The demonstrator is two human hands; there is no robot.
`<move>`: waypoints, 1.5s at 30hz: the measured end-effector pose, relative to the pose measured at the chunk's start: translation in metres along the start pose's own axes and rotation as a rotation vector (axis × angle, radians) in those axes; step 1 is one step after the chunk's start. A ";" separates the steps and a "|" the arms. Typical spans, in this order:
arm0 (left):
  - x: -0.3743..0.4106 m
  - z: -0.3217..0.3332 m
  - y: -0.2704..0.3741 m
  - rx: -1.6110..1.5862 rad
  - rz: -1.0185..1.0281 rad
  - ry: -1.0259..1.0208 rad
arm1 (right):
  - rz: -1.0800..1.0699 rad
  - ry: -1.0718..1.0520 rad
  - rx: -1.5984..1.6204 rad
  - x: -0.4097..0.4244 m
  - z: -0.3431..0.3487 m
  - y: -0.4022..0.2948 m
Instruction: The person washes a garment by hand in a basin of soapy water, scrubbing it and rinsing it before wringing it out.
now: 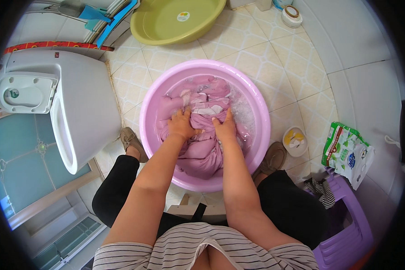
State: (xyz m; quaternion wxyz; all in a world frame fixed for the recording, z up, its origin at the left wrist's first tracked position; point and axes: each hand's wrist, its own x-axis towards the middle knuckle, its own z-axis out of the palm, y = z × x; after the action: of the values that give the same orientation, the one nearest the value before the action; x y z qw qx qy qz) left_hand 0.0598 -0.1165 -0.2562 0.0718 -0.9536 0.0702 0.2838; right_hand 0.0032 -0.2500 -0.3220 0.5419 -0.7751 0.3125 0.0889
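A pink plastic basin [261,101] stands on the floor between my feet, holding sudsy water and a heap of wet pink fabric [202,158]. White patches [207,110] show among its folds. My left hand [183,125] presses down on the left part of the fabric, its thumb spread out to the right and its fingers apart. On the fabric's right part lies my right hand [225,127], with thumb and forefinger apart. Its other fingers are hidden, so whether it pinches a fold cannot be told. Foam [241,108] floats along the basin's right side.
A green basin [162,27] lies beyond. To the left is a white toilet-like fixture [84,101]. A small soap dish [295,141] sits right of the basin. A detergent bag [347,152] and striped cloth [320,192] rest on a purple plastic stool [354,216].
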 end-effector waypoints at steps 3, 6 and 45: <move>0.022 0.010 -0.009 -0.019 -0.023 -0.149 | 0.161 -0.104 -0.029 0.006 -0.001 0.003; 0.033 0.015 -0.014 -0.038 -0.033 -0.206 | 0.313 -0.198 -0.104 0.009 -0.007 -0.009; -0.099 -0.091 0.034 -0.928 0.388 0.619 | 0.108 -0.345 1.706 -0.044 -0.006 -0.092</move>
State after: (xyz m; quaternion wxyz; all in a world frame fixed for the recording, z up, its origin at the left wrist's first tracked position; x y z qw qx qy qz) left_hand 0.0201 -0.1562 -0.1295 -0.4299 -0.8935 0.1296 0.0012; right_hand 0.0202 -0.2179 -0.2268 0.9723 -0.0646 0.2222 -0.0340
